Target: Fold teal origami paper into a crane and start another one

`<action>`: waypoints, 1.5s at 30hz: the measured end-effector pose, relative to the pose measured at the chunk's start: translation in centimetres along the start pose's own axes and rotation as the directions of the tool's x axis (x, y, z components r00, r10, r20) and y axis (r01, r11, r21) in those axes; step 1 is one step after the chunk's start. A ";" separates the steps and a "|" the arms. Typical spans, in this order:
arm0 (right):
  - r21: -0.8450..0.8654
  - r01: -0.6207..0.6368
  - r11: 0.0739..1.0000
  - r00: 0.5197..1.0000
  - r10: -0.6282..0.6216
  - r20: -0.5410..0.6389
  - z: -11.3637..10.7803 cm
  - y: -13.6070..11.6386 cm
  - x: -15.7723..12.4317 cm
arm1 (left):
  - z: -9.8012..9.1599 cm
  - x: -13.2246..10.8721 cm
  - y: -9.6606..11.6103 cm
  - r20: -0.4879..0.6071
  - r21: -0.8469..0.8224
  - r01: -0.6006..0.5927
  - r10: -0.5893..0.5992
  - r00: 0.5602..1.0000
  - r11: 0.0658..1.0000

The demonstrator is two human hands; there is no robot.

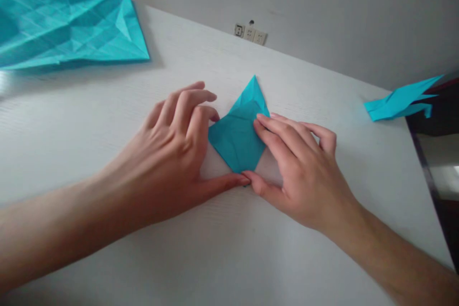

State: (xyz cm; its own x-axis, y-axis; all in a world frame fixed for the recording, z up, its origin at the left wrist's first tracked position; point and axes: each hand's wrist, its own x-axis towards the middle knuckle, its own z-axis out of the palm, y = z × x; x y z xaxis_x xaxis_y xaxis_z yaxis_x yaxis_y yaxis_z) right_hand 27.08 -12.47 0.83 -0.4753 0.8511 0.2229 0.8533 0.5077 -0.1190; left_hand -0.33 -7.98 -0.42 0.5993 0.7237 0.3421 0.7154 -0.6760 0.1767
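Observation:
A small turquoise sheet of origami paper (238, 138), folded into a kite-like shape with a pointed top, lies on the table between my hands. My left hand (177, 143) has its thumb at the paper's bottom tip and its curled index finger at the left corner; the other fingers are raised off the table. From the other side, my right hand (299, 162) presses its fingertips on the paper's right edge, with its thumb meeting my left thumb at the bottom. Both thumbs partly cover the lower tip.
A large creased turquoise paper sheet (71, 24) lies at the far left of the white table (201, 258). Near the right edge stands a folded paper bird (398, 100). Behind the table, a grey wall carries several sockets (250, 33).

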 end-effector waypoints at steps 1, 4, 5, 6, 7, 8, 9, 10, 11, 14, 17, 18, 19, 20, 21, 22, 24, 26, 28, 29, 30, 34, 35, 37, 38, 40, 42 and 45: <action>0.003 0.000 1.000 1.000 0.000 0.009 0.0 0.0 0.0 | 0.0 0.1 0.0 -0.001 0.002 0.019 -0.019 1.000 1.000; 0.019 -0.007 1.000 0.999 0.007 0.033 0.2 0.2 0.0 | -0.4 0.5 0.1 0.020 0.009 0.035 -0.036 0.999 0.999; 0.024 -0.011 1.000 0.999 0.010 0.039 0.2 0.2 -0.1 | -0.7 0.7 0.2 0.026 -0.009 0.028 -0.028 0.999 1.000; 0.029 -0.015 0.999 0.999 0.013 0.043 0.2 0.2 -0.1 | -0.9 0.8 0.3 0.028 -0.042 0.026 -0.025 0.999 0.999; 0.033 -0.017 0.999 0.999 0.015 0.047 0.2 0.3 -0.1 | -1.2 1.0 0.3 0.019 -0.083 0.023 -0.021 1.000 0.996; 0.039 -0.018 0.999 0.999 0.016 0.048 0.1 0.3 0.0 | -1.4 1.2 0.4 0.012 -0.126 0.016 -0.015 1.000 0.992; 0.045 -0.018 0.999 0.999 0.016 0.050 0.1 0.3 0.0 | -1.6 1.3 0.4 0.004 -0.166 0.004 -0.003 1.000 0.986; 0.052 -0.018 0.998 0.999 0.015 0.049 0.1 0.3 0.0 | -1.7 1.4 0.4 0.000 -0.203 -0.015 0.015 1.000 0.979; 0.061 -0.018 0.998 0.999 0.015 0.048 0.1 0.4 0.0 | -1.7 1.5 0.4 0.002 -0.236 -0.036 0.038 0.999 0.971; 0.090 -0.017 0.996 0.999 0.014 0.038 0.2 0.4 0.1 | -1.4 1.6 0.3 0.042 -0.309 -0.078 0.095 0.995 0.948; 0.094 -0.017 0.995 1.000 0.015 0.020 0.3 0.3 0.1 | -1.1 1.5 0.3 0.108 -0.331 -0.090 0.133 0.985 0.939; 0.090 -0.015 0.996 1.000 0.014 0.014 0.4 0.3 0.1 | -1.0 1.4 0.3 0.124 -0.329 -0.091 0.138 0.983 0.940; 0.085 -0.013 0.996 1.000 0.012 0.010 0.5 0.3 0.0 | -0.9 1.3 0.4 0.134 -0.325 -0.089 0.138 0.981 0.942; 0.081 -0.009 0.997 1.000 0.009 0.006 0.6 0.2 0.0 | -0.9 1.2 0.6 0.140 -0.320 -0.079 0.130 0.982 0.944; 0.078 -0.007 0.997 1.000 0.006 0.004 0.7 0.2 0.0 | -0.9 1.2 0.7 0.142 -0.316 -0.065 0.115 0.983 0.947; 0.074 -0.005 0.997 1.000 0.005 0.001 0.7 0.1 -0.1 | -1.0 1.1 0.7 0.141 -0.313 -0.049 0.097 0.985 0.948; 0.066 -0.006 0.998 1.000 0.007 -0.004 0.8 -0.1 -0.1 | -1.0 1.2 0.7 0.128 -0.308 -0.022 0.064 0.990 0.951; 0.065 -0.008 0.998 1.000 0.008 -0.001 0.9 -0.2 -0.2 | -1.0 1.3 0.5 0.104 -0.298 -0.011 0.044 0.994 0.954; 0.073 -0.012 0.997 1.000 0.012 -0.001 0.9 -0.2 -0.3 | -0.9 1.5 0.2 0.088 -0.295 -0.014 0.041 0.995 0.955; 0.075 -0.022 0.997 1.000 0.023 -0.008 0.9 -0.2 -0.3 | -0.8 1.6 0.0 0.085 -0.299 -0.014 0.042 0.996 0.954; 0.074 -0.035 0.997 0.999 0.037 -0.024 1.0 -0.1 -0.3 | -0.7 1.7 -0.2 0.083 -0.303 -0.011 0.038 0.996 0.953; 0.076 -0.072 0.995 0.992 0.079 -0.094 1.0 0.4 -0.1 | -0.5 2.1 -1.0 0.089 -0.322 0.013 0.016 0.996 0.947; 0.080 -0.069 0.994 0.992 0.077 -0.098 1.1 0.5 0.0 | -0.4 2.2 -1.2 0.095 -0.332 0.010 0.023 0.995 0.943; 0.094 -0.067 0.993 0.992 0.076 -0.097 1.1 0.6 0.2 | -0.2 2.3 -1.7 0.078 -0.345 0.003 0.025 0.997 0.939; 0.103 -0.072 0.992 0.991 0.083 -0.104 1.2 0.6 0.3 | 0.0 2.3 -1.9 0.079 -0.344 0.009 0.019 0.997 0.939; 0.125 -0.091 0.988 0.987 0.106 -0.121 1.3 0.6 0.4 | 0.3 2.3 -2.3 0.061 -0.339 0.020 0.001 0.998 0.941; 0.145 -0.107 0.984 0.982 0.127 -0.137 1.4 0.6 0.5 | 0.6 2.3 -2.6 0.051 -0.335 0.030 -0.013 0.999 0.942; 0.169 -0.119 0.978 0.978 0.145 -0.150 1.4 0.7 0.6 | 0.5 2.6 -2.7 0.053 -0.344 0.034 -0.017 0.998 0.938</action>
State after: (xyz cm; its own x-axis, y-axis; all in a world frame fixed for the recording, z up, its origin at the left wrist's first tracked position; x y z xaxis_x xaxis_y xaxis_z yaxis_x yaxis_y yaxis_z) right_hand 27.09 -11.44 -0.52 -0.3092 0.8857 0.3463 0.8550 0.4183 -0.3065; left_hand -0.54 -4.17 -0.44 0.6054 0.7413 0.2899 0.5681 -0.6575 0.4949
